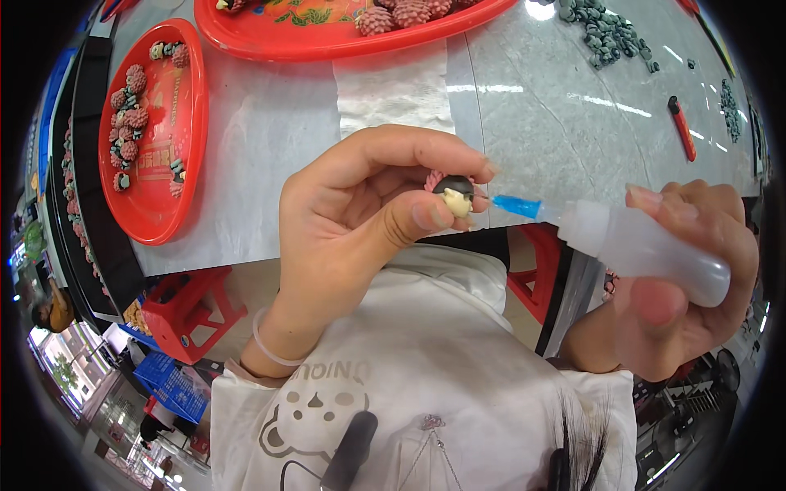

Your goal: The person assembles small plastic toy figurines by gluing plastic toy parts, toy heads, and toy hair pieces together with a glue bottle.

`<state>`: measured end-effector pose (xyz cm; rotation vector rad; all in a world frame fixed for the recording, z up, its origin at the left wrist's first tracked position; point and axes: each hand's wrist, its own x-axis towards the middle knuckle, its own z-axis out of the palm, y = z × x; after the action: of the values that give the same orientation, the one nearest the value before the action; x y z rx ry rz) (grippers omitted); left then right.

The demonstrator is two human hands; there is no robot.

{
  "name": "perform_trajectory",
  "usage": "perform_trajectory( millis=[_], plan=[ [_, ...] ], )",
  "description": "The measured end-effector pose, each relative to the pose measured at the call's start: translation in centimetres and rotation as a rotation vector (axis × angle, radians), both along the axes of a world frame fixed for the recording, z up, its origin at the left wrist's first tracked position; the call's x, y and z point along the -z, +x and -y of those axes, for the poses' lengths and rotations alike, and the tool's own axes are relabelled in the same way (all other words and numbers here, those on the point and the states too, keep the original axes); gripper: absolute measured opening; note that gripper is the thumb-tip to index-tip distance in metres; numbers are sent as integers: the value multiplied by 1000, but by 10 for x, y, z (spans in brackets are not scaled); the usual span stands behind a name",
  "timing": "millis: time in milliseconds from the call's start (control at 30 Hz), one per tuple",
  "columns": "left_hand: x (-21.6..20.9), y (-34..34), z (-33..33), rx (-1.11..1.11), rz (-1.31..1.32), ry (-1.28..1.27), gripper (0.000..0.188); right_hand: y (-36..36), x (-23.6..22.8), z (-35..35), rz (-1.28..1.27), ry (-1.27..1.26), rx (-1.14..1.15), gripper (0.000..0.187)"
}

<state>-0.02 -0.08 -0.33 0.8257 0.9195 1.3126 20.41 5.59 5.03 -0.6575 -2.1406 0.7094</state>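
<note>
Seemingly, dispensing is under way: above the bench (pixel 270 123), the left hand (pixel 344 209) pinches the figurine (pixel 454 196); the right hand (pixel 696 315) grips the bottle (pixel 647 245), nozzle (pixel 517 205) at the figurine. Next likely calls for a gentle squeeze.

Figurine (pixel 453 189) in left hand (pixel 337 217), bottle (pixel 655 250) in right (pixel 727 233)

Two red trays (pixel 155 214); two stools (pixel 187 319); one bottle (pixel 647 245); one blue nozzle (pixel 517 206).
</note>
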Motion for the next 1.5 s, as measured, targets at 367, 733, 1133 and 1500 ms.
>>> perform_trajectory(
  millis=[367, 733, 1133, 1500],
  plan=[
    [1, 2, -5, 60, 110, 83, 29, -5, 54, -17, -338, -409, 366, 34],
    [-3, 3, -4, -19, -48, 10, 34, 16, 47, -63, -25, -154, 614, 15],
    [-1, 2, -5, 32, 193, 52, 29, 13, 31, -20, -375, -665, 246, 18],
    [-8, 10, 2, -15, 107, -76, 45, -35, 27, 12, -365, -598, -119, 26]
  ],
)
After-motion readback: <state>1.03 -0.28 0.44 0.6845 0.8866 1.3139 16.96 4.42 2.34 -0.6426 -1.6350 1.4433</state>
